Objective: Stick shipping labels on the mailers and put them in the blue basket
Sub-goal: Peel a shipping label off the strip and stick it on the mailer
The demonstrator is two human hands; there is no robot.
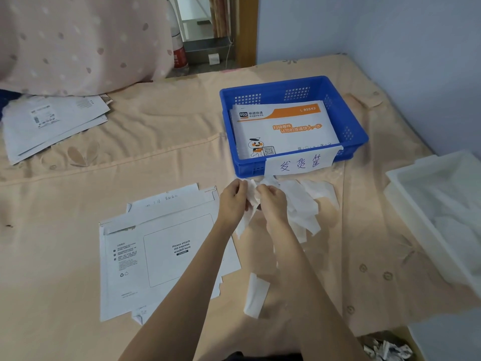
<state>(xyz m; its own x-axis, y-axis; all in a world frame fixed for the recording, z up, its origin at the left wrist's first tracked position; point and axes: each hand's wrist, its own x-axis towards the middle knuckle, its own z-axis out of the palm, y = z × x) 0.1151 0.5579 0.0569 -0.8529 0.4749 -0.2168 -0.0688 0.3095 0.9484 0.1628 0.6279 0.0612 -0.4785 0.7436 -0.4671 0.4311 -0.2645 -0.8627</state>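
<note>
My left hand (232, 200) and my right hand (272, 201) meet just in front of the blue basket (360, 138), both pinching one white shipping label (247, 217) that hangs down between them. More white labels (303, 204) lie in a loose pile to the right of my hands. A stack of white mailers (156, 254) lies flat at my left, its top one showing an empty waybill box. Inside the basket lies a mailer (283, 126) with orange print facing up.
A second pile of mailers (52, 123) lies at the far left under a pink curtain. A white tray (426, 194) stands at the right edge. One loose white strip (256, 295) lies near me. Crumpled paper scraps (387, 347) sit at the bottom right.
</note>
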